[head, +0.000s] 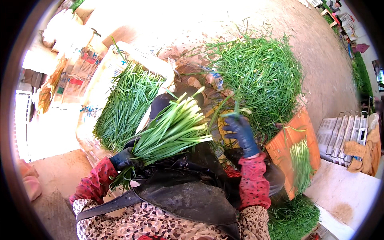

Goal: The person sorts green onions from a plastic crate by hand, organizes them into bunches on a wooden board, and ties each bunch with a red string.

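Observation:
My left hand [127, 159], in a dark glove, is closed round a thick bundle of green leafy stalks [168, 132] that look like garlic chives, their pale cut ends pointing up and right over my lap. To the right, my right hand [241, 135] wears a blue glove and is blurred by motion; a few loose green blades show at its fingertips, and whether it grips them is unclear. Beyond it lies a large loose heap of green leaves [261, 75]. A white plastic crate [82, 132] at the left holds many stalks laid side by side [129, 102].
An orange board [277, 148] at the right bears a small bunch of stalks [300, 165]. More greens [297, 219] lie below it. White crates [328, 135] and a pale block [345, 192] stand farther right. Plastic scraps and debris cover the floor before my knees.

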The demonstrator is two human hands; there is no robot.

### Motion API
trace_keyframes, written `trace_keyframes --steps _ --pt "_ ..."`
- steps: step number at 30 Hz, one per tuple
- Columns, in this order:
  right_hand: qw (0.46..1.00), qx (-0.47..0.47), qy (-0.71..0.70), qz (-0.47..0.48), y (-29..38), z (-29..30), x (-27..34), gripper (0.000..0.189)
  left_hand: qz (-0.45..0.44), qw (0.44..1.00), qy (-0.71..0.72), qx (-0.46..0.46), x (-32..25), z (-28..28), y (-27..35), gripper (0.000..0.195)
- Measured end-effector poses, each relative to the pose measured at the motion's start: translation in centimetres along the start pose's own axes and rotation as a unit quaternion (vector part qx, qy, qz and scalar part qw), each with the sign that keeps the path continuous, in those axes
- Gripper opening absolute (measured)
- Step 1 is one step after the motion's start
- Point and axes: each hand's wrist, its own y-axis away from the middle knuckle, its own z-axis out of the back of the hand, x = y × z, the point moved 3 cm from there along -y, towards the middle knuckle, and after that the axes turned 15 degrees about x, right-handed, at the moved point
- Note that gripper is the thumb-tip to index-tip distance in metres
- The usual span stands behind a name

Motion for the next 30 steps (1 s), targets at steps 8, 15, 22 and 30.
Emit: trace_keyframes --steps 8,15,22,30 --pt "0.986 0.085 -0.135 -0.045 -3.7 -0.6 -9.5 0.028 -0.074 0.978 -0.183 -0.062 1.3 0.8 -1.1 0.052" --pt "1.000 -0.002 -0.011 0.012 -2.3 2.8 0.4 0.041 -0.036 0.904 -0.419 -0.072 -0.7 -1.3 -0.1 0.055" --pt "0.886 0.081 0.455 0.012 -5.7 -4.8 -2.0 0.059 -0.005 0.731 -0.658 -0.181 -0.9 -3.1 0.2 0.065" --pt "0.686 -0.065 0.724 -0.044 -1.6 2.3 4.4 0.041 0.075 0.672 -0.713 -0.183 -5.7 -6.4 1.0 0.068"
